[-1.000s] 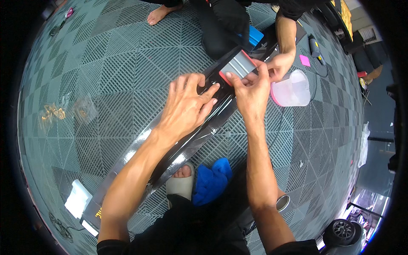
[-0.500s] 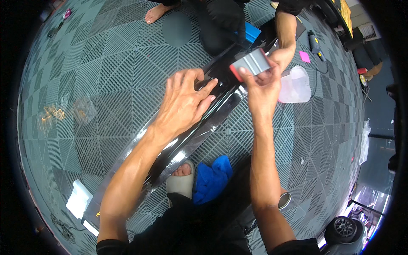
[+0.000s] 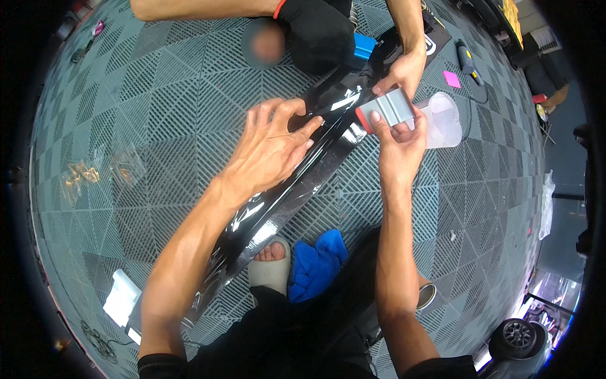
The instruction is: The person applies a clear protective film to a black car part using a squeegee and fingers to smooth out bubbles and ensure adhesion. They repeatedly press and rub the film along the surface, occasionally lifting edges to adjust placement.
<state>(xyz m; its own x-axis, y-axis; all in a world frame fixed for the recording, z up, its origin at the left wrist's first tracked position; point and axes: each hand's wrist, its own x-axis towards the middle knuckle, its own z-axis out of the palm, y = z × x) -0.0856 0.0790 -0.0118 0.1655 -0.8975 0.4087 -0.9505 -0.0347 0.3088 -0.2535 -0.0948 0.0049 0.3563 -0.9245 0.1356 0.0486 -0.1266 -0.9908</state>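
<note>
Lengthwise, black strip (image 3: 328,137) points upper right — lower end unclear.

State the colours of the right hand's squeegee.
The squeegee is grey with red edging; head view.

Wide, round head view, from up above the fingers (image 3: 309,128), quite near, looking down past them to the floor (image 3: 183,126).
</note>
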